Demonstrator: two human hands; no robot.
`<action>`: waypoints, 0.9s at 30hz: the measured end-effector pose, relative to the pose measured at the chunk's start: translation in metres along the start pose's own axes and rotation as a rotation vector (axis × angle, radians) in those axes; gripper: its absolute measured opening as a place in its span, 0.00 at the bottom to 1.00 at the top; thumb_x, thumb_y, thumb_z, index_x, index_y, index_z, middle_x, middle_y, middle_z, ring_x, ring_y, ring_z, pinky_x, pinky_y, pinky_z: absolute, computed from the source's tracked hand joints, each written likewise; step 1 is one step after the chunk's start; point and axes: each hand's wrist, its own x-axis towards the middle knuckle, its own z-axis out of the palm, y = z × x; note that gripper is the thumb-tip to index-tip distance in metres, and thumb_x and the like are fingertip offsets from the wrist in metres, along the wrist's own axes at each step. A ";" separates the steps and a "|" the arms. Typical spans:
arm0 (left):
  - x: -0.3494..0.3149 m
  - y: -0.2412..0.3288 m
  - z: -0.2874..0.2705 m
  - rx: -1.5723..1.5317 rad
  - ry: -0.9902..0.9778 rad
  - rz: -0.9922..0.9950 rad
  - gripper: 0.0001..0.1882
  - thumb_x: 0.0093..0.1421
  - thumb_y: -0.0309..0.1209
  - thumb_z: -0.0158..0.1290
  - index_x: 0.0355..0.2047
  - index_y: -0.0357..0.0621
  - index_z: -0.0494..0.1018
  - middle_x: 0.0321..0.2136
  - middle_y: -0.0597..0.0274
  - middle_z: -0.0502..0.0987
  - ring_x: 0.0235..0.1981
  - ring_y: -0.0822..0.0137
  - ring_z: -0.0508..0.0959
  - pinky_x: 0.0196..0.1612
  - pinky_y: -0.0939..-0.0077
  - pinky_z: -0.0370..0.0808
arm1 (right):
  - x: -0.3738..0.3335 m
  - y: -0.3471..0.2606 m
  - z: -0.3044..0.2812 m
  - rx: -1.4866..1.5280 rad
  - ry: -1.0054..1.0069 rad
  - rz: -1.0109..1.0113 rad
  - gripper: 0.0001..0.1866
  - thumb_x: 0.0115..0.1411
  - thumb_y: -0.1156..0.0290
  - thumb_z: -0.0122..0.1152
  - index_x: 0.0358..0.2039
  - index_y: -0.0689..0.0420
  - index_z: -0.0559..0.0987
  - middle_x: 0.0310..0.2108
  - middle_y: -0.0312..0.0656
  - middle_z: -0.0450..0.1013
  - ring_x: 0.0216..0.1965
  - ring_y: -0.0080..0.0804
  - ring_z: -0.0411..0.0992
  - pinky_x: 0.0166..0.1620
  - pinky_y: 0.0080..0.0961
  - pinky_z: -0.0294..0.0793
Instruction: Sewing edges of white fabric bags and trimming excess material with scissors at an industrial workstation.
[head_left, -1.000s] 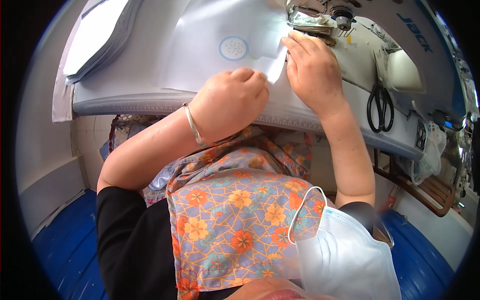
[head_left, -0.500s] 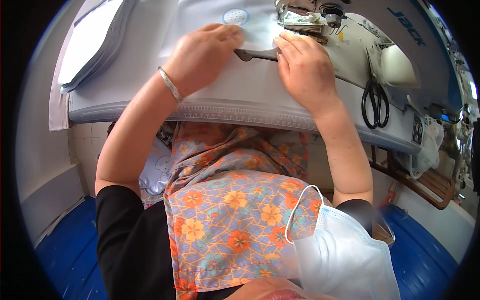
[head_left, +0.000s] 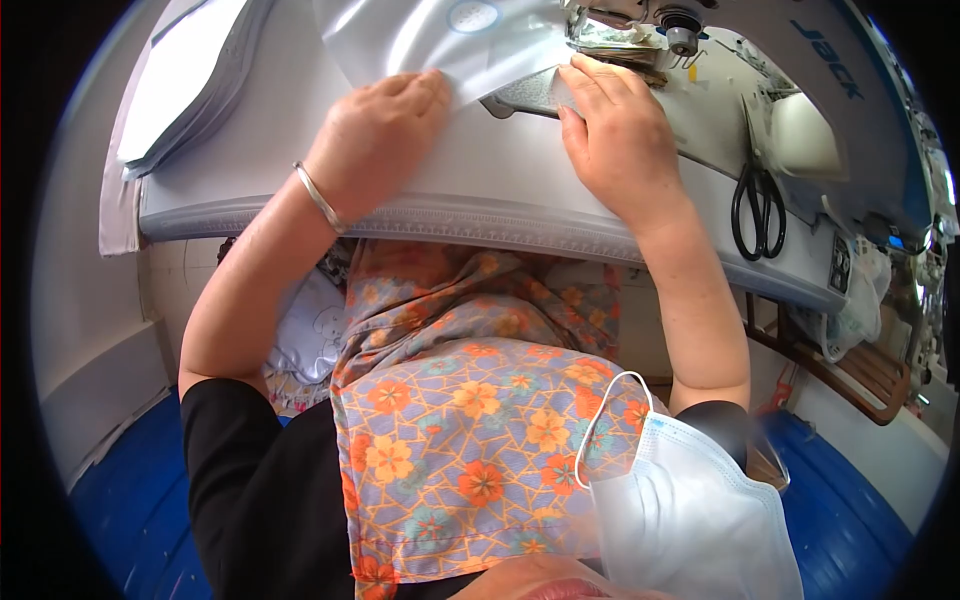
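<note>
A translucent plastic sheet [head_left: 420, 45] with a round white-and-blue emblem [head_left: 473, 16] lies at the far middle of the table, its near edge slanting up to the right. My left hand [head_left: 385, 130], wearing a silver bangle [head_left: 318, 198], is closed at the sheet's near corner, which seems pinched under the fingertips. My right hand [head_left: 622, 135] rests with fingers stretched out and the thumb apart; its fingertips touch the table beside the sheet's right edge, below the sewing machine's head [head_left: 682, 35]. Between the hands, a grey metal plate [head_left: 530, 97] shows partly from under the sheet.
Black-handled scissors [head_left: 758, 205] lie on the right of the white table [head_left: 500, 185]. A stack of sheets [head_left: 185, 85] stands at the far left. The machine's arm [head_left: 850, 110] rises at the right. A ruler strip [head_left: 480, 222] runs along the table's front edge.
My left hand has moved left and nearer with the sheet's corner. The sheet's near edge now slants, showing more of the metal plate. My right hand has hardly moved.
</note>
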 end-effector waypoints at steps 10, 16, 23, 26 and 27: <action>0.031 0.078 -0.017 -0.131 -0.014 0.082 0.16 0.52 0.32 0.55 0.40 0.37 0.78 0.39 0.57 0.78 0.41 0.65 0.79 0.37 0.74 0.79 | -0.001 0.002 -0.004 0.034 0.042 -0.019 0.15 0.55 0.81 0.60 0.43 0.59 0.83 0.46 0.42 0.80 0.49 0.41 0.76 0.53 0.35 0.77; 0.039 0.062 -0.001 -0.351 0.160 0.002 0.14 0.56 0.30 0.54 0.41 0.37 0.78 0.39 0.59 0.78 0.42 0.60 0.79 0.43 0.69 0.79 | -0.001 0.003 -0.007 0.027 0.054 -0.017 0.15 0.54 0.80 0.61 0.43 0.58 0.84 0.45 0.41 0.81 0.48 0.39 0.77 0.54 0.35 0.77; 0.056 0.034 0.016 -0.408 0.142 -0.028 0.16 0.56 0.27 0.52 0.45 0.36 0.78 0.42 0.56 0.80 0.46 0.57 0.80 0.47 0.65 0.79 | -0.001 0.001 -0.004 0.005 0.064 -0.028 0.16 0.54 0.80 0.61 0.44 0.59 0.83 0.46 0.41 0.80 0.48 0.40 0.77 0.53 0.34 0.77; 0.064 0.020 0.025 -0.369 0.149 -0.048 0.18 0.56 0.25 0.51 0.47 0.39 0.79 0.45 0.58 0.81 0.49 0.57 0.80 0.49 0.65 0.79 | 0.000 0.000 -0.003 -0.004 0.048 -0.016 0.15 0.56 0.79 0.61 0.45 0.60 0.83 0.47 0.42 0.80 0.49 0.40 0.77 0.54 0.34 0.77; 0.066 0.015 0.026 -0.337 0.152 -0.045 0.18 0.56 0.25 0.51 0.47 0.41 0.79 0.46 0.58 0.81 0.49 0.57 0.80 0.49 0.65 0.79 | 0.001 -0.001 -0.003 -0.004 0.047 -0.018 0.15 0.56 0.79 0.61 0.45 0.60 0.83 0.47 0.42 0.80 0.49 0.40 0.77 0.54 0.34 0.77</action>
